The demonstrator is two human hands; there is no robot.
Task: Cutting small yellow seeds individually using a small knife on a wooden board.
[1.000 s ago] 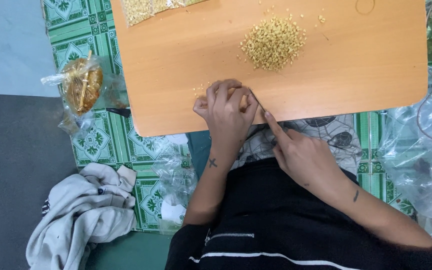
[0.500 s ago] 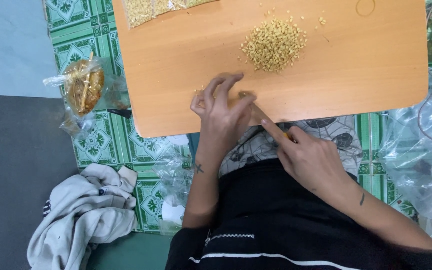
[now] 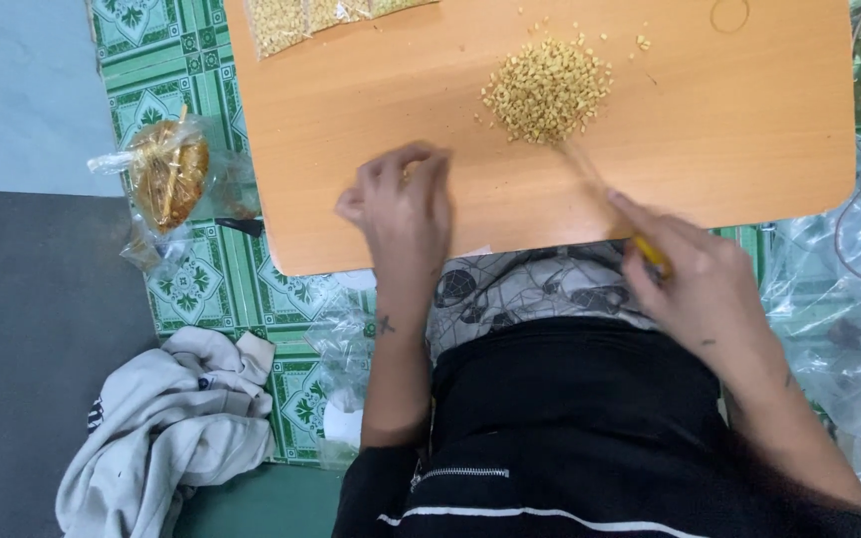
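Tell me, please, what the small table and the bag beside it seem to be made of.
The table looks like smooth laminated wood board: even orange grain, rounded edge. The bag seems thin clear plastic: it is shiny, crinkled and shows golden contents.

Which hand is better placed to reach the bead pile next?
Right. The right hand holds a thin tool whose tip already points into the bead pile. The left hand rests on the board nearer its front edge, apart from the pile.
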